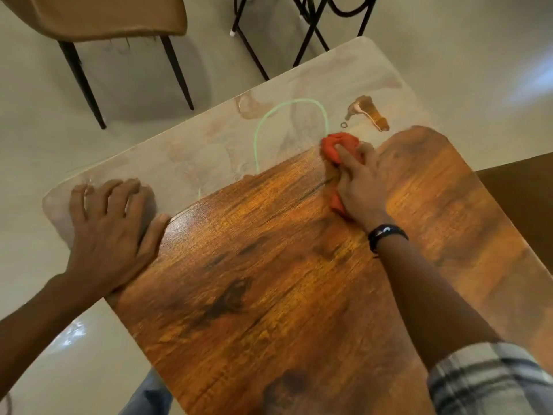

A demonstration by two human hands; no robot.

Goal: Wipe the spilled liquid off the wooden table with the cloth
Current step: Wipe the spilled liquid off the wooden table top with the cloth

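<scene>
Fingers (347,157) of the right hand (362,190) bend over a bunched orange cloth (341,142) and hold it down against the wooden surface (269,265), the index lying straighter along the top; the wad shows past the fingertips on the far side and again under the heel of the palm. Bunching it this way looks meant to give a thick pad that the palm can push with weight

The cloth sits on the far right part of the surface, where the bright glare begins. Just beyond it, to the far right and not touching it, lies the spilled liquid (369,115), a brown puddle with a small ring-shaped drop (344,124) beside it. Paler damp-looking patches spread over the glare on the far left, though the shine makes their edges hard to judge

The left hand (110,226) lies flat at the left edge, fingers spread and holding nothing, most likely bracing the surface so it stays put while the other arm pushes. A black wristband (386,235) circles the right wrist

By my reading the wiping is under way but unfinished, since the puddle is whole; the next stroke needs to carry the cloth a little farther and to the right. A tan chair (104,16) stands on the floor at the far left
</scene>
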